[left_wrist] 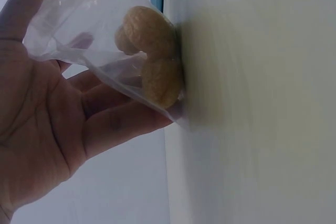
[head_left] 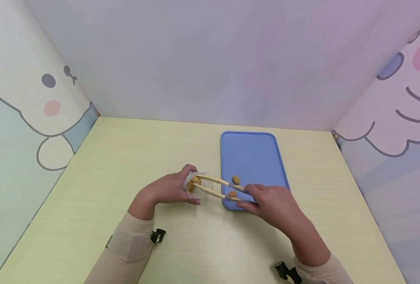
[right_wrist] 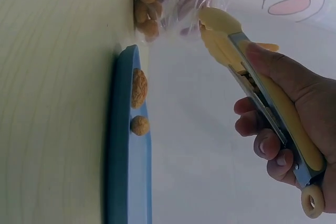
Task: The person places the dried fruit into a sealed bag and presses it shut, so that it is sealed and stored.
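Observation:
My left hand [head_left: 169, 189] holds a clear plastic bag [left_wrist: 110, 66], its thumb and fingers spread around the bag's mouth. Several tan walnuts [left_wrist: 152, 35] lie at the bottom of the bag, which hangs close to the tabletop. In my right hand [head_left: 277, 205] is a pair of tongs [right_wrist: 273, 98] with cream tips and metal-edged handles. The tongs point left, their two tips apart at the bag's opening. Two more walnuts, a wrinkled one [right_wrist: 139, 88] and another [right_wrist: 140, 125], sit on the blue tray [head_left: 249, 154] near its front left corner, below the tongs.
The tray stands right of the middle of the pale wooden table [head_left: 124, 146]. A plain wall [head_left: 195, 71] rises behind the table, and side walls with cartoon drawings flank it. Black camera mounts [head_left: 158, 236] are strapped at both wrists.

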Demonstrator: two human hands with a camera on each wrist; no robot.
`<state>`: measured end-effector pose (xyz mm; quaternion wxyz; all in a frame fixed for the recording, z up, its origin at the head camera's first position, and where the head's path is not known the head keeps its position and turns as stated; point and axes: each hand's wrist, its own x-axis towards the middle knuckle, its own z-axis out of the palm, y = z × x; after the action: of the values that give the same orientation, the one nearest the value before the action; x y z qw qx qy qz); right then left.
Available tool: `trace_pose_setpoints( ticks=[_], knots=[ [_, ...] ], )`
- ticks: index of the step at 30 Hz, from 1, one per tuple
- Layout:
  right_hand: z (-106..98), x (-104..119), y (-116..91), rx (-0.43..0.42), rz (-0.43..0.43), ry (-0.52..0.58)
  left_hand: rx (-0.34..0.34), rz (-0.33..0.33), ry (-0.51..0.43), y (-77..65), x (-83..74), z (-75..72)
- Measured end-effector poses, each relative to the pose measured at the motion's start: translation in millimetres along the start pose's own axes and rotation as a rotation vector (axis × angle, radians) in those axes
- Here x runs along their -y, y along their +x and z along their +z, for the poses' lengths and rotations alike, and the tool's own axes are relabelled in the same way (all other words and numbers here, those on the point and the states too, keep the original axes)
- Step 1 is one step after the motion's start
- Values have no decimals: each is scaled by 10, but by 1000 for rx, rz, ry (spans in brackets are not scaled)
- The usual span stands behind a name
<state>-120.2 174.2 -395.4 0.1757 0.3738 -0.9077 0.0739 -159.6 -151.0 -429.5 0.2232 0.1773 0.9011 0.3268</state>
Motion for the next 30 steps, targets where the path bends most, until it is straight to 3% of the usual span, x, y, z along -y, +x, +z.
trace_pose_setpoints(
  ticks=[9,19,30],
  knots=[
    [35,28,18,-30,12,53,-5,-2,-9,8,13,-5],
    [-232,-130,-53,170,139,151,-16,34,-6,7,9,-3],
    [-522,-443,-187,254,353,133,-7,9,9,2,5,-5]
  ],
)
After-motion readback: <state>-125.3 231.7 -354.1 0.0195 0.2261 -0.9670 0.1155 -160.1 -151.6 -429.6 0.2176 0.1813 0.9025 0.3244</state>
